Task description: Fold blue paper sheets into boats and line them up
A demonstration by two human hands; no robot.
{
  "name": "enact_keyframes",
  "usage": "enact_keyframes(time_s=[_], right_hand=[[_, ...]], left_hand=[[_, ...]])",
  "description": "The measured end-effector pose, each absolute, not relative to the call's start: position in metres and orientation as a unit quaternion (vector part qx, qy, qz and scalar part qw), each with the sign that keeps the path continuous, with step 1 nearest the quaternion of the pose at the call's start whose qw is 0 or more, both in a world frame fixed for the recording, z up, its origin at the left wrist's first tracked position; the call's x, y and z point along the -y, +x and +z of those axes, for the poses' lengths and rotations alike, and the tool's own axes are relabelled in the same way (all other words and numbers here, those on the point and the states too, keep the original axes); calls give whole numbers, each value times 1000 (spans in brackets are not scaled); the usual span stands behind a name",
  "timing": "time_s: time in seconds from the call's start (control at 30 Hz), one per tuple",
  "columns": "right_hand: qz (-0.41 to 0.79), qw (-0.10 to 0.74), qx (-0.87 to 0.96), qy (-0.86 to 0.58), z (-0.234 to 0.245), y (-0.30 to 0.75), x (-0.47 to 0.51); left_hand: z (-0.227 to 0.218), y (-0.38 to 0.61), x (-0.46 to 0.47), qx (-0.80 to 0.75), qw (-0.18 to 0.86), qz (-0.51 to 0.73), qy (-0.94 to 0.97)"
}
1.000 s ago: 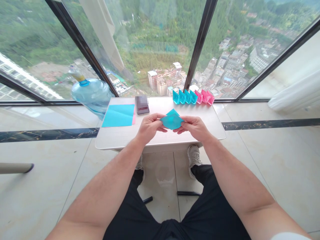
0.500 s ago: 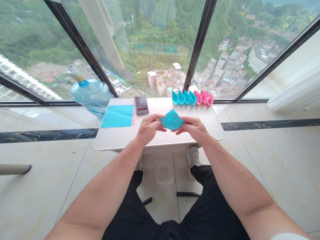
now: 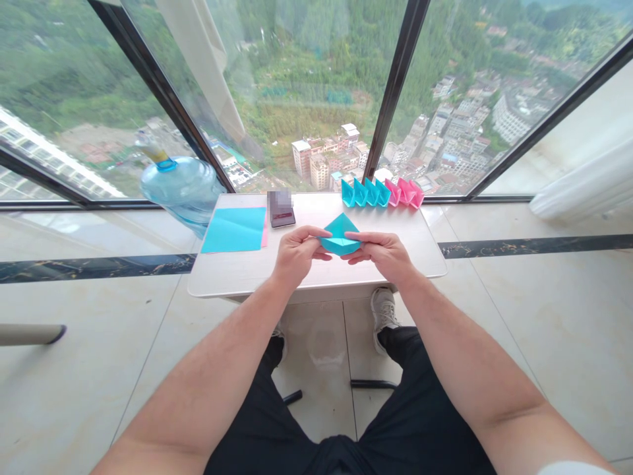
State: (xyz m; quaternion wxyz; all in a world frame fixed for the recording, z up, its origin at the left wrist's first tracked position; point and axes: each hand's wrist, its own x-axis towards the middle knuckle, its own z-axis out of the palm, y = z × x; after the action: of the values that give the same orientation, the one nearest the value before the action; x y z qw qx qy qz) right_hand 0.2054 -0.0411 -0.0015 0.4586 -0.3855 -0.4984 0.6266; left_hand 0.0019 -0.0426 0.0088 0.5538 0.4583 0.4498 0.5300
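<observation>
A folded teal paper piece point(image 3: 339, 236) is pinched between both my hands above the small white table point(image 3: 237, 274). My left hand point(image 3: 295, 253) grips its left corner with thumb and fingers closed. My right hand point(image 3: 384, 253) grips its right corner the same way. The paper shows a pointed top and a flattened lower flap. At the table's far edge stands a row of finished folded pieces, several teal point(image 3: 365, 192) and a few pink point(image 3: 406, 191).
A stack of flat teal sheets point(image 3: 234, 229) with pink beneath lies at the table's left. A dark phone point(image 3: 281, 210) lies beside it. A large blue water bottle point(image 3: 181, 187) rests on the floor by the window. My legs and shoes are under the table.
The teal paper has been squeezed flatter between my hands; its lower part has folded up, so it looks narrower and more pointed. My hands stay in nearly the same place.
</observation>
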Motion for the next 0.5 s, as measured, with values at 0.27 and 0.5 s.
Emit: enact_keyframes(time_s=[0.27, 0.5], right_hand=[[605, 489, 496, -387, -1, 202, 43], [611, 490, 493, -379, 3, 205, 44]], left_hand=[[8, 5, 43, -453, 573, 539, 420], [9, 5, 44, -426, 630, 531, 373]])
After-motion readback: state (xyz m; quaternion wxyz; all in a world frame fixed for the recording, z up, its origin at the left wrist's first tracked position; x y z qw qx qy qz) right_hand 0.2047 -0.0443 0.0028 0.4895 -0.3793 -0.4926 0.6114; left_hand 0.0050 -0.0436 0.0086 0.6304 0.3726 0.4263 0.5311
